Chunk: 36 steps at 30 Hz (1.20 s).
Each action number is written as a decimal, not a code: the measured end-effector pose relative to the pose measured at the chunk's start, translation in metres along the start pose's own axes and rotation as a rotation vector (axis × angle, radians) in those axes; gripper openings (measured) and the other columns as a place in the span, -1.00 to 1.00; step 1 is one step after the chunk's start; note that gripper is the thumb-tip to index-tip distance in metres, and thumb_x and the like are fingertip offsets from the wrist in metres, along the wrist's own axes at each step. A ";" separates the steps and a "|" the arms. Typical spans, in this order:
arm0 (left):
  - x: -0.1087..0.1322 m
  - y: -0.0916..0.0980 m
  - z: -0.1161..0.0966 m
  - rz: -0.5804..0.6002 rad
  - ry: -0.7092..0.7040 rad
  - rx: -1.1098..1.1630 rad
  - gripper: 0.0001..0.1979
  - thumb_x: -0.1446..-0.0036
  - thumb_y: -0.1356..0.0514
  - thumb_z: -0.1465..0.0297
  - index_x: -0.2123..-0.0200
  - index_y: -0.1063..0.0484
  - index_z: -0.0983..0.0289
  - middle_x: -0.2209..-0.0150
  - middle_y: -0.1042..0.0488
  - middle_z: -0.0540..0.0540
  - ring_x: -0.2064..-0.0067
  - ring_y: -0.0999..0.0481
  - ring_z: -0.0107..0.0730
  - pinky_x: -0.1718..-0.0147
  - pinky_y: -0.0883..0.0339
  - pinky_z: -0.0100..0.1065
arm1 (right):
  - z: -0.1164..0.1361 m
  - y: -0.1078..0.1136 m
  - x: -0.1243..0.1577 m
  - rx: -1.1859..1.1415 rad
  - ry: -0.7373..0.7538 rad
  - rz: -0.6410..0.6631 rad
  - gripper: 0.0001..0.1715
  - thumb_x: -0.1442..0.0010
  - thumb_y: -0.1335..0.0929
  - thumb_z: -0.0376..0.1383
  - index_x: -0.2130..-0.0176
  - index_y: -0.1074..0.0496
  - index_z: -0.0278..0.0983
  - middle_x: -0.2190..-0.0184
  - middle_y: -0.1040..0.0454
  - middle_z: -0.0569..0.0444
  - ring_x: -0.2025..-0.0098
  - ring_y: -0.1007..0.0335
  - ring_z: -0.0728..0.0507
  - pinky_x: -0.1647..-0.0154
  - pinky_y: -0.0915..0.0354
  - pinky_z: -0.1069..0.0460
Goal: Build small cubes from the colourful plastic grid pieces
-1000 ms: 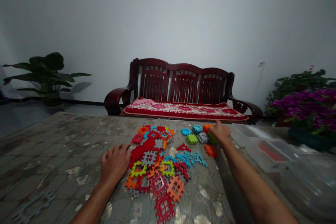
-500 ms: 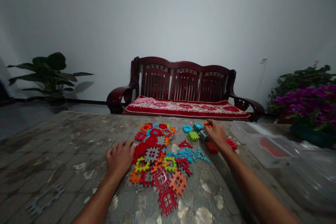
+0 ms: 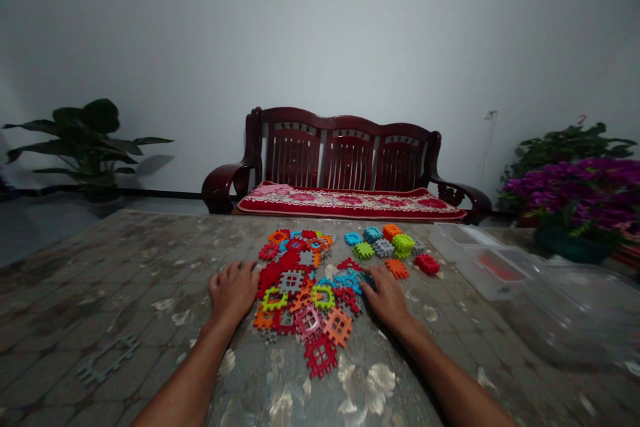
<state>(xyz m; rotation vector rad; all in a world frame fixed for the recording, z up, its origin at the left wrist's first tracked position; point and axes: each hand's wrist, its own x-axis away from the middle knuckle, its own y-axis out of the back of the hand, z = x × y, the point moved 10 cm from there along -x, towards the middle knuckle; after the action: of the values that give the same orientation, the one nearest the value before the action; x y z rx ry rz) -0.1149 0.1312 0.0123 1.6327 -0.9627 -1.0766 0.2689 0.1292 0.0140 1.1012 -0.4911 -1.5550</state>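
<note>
A heap of flat notched building tiles in red, orange, blue, grey and lime lies in front of me, with a grey window tile near its middle. My left hand rests at the heap's left edge, fingers stretched out, beside dark red tiles. On the right side, my right hand lies low with thumb and forefinger apart, at the blue tiles. I see nothing held in it, though its far fingers are partly hidden. Beyond it stand small colour stacks, among them a lime stack and an orange stack.
Clear plastic boxes stand on the right of the patterned table. A long grey frame piece lies at the front left. Purple flowers stand at far right, and a wooden bench is behind the table.
My right hand has come back from the stacks at the back right to the heap's right edge, leaving an orange piece there. My left hand has hardly moved; the view has shifted slightly.
</note>
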 end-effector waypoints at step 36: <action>0.054 0.055 -0.083 -0.136 -0.486 0.395 -0.59 -0.37 -0.07 0.27 -0.17 -0.56 0.10 -0.32 -0.46 0.12 -0.44 -0.21 -0.08 -0.42 -0.10 0.04 | 0.040 0.003 0.022 -0.011 0.120 0.129 -0.61 -0.36 -0.32 -0.12 -0.07 -0.56 -0.19 0.07 -0.63 -0.06 0.04 -0.53 -0.21 -0.04 -0.39 -0.05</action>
<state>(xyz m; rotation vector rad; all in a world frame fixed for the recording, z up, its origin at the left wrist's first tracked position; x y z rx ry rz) -0.0259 0.0899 0.0685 1.8065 -1.4711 -1.4888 0.2378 0.0986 0.0268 1.1254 -0.4621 -1.3697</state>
